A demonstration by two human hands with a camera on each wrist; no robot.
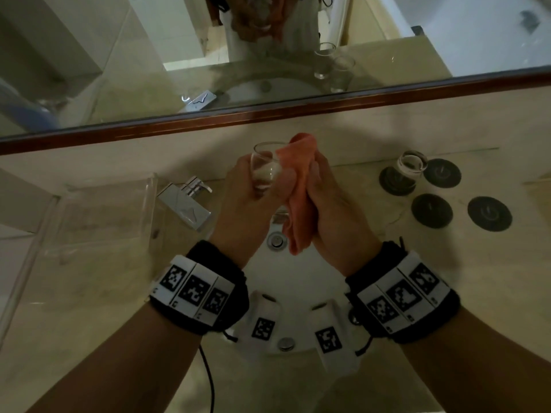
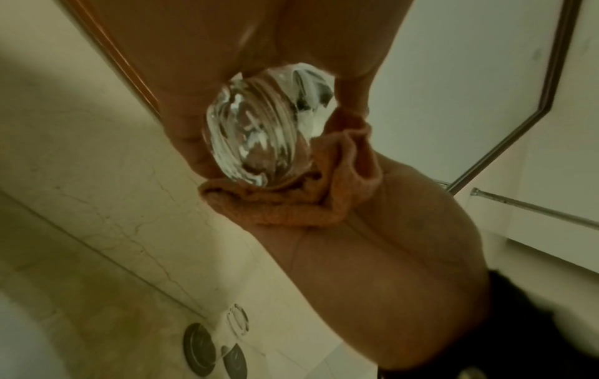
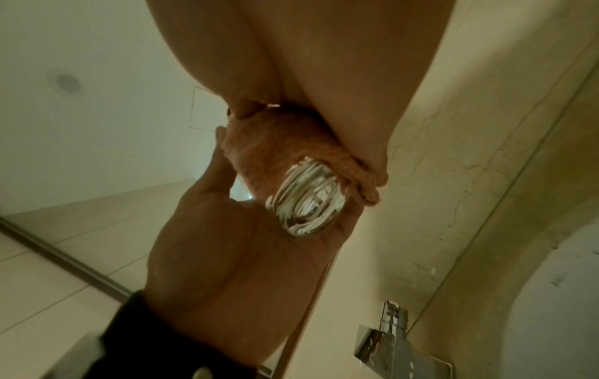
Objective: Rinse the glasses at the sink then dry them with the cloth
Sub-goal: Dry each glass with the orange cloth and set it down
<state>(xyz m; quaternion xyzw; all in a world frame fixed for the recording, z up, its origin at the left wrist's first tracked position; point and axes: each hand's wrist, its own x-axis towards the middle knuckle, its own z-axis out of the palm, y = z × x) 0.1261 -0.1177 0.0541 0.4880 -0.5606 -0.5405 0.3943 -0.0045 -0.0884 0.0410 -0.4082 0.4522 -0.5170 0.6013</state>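
Over the sink (image 1: 298, 281): left hand (image 1: 247, 201) grips a clear drinking glass (image 1: 265, 169); right hand (image 1: 334, 210) clutches an orange cloth (image 1: 298, 180) pressed against its side.

Orange cloth (image 1: 299, 186), clear glass (image 1: 264, 168). Right: four dark coasters (image 1: 489, 213). Beige veined counter (image 1: 492, 263), white sink (image 1: 295, 281), reddish-brown mirror frame (image 1: 268, 114).

Clear glass (image 1: 265, 168) — being held above the sink basin (image 1: 295, 281), orange cloth (image 1: 298, 186) pressing against its side. Second clear glass (image 1: 410, 165) — standing upright on a dark coaster (image 1: 396, 180).
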